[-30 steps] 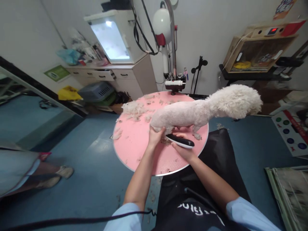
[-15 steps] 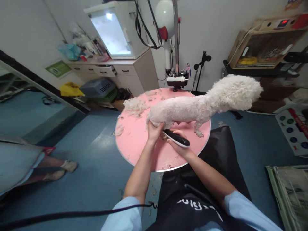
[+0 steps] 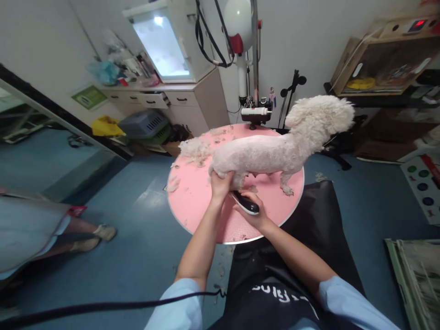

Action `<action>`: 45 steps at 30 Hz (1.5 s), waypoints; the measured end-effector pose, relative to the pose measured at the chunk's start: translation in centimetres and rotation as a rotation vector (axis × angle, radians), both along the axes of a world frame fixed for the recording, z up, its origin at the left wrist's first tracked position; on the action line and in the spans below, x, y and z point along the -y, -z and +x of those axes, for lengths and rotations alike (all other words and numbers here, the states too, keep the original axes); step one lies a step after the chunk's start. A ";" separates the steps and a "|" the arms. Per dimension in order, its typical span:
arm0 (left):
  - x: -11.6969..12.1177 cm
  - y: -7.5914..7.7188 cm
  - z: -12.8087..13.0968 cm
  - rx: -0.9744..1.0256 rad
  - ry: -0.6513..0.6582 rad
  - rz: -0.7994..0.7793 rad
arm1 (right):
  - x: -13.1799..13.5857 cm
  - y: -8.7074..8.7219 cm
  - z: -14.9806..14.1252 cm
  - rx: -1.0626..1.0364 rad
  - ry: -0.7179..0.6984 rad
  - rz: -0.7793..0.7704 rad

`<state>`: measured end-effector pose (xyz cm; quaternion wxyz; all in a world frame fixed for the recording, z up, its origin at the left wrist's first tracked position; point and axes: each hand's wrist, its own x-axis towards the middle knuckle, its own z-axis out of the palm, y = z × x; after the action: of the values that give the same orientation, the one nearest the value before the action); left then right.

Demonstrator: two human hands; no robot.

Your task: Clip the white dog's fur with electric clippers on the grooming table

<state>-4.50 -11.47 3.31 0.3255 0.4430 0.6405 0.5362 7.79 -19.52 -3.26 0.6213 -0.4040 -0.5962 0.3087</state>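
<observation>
A white dog (image 3: 254, 155) stands on the round pink grooming table (image 3: 195, 201), its head to the right. Its back and side are clipped short, while the head stays fluffy. My left hand (image 3: 221, 184) is closed around the dog's hind leg, near the rump. In my right hand (image 3: 256, 215) I hold a black and white hair clipper (image 3: 246, 203). The clipper's front end points at the hind leg beside my left hand; its blade is hidden.
Cut fur (image 3: 195, 151) lies heaped on the table's far left. A grooming arm post (image 3: 255, 59) with a tool holder (image 3: 256, 117) rises at the back edge. A black cord (image 3: 113, 306) crosses at lower left. Another person's shoes (image 3: 105, 232) show at left.
The dog's head has moved left and up. My right hand has turned and shifted the clipper slightly left and down. My left hand keeps its place on the leg.
</observation>
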 end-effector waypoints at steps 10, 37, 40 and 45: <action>0.1 -0.6 -0.2 -0.022 0.054 0.010 | 0.4 -0.2 -1.0 0.074 -0.023 0.115; 1.4 1.9 0.3 0.061 0.031 0.122 | -2.3 -2.4 1.0 -0.239 0.109 -0.174; 0.7 1.9 0.2 0.043 0.010 0.106 | -2.7 -1.5 0.7 -0.311 0.035 -0.209; 0.4 2.0 -0.1 0.036 -0.002 0.102 | -1.9 -0.4 1.2 -0.366 0.063 -0.223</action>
<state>-4.57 -11.84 1.27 0.3137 0.4487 0.6069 0.5761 9.04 -17.59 -2.89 0.6800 -0.4260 -0.4224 0.4215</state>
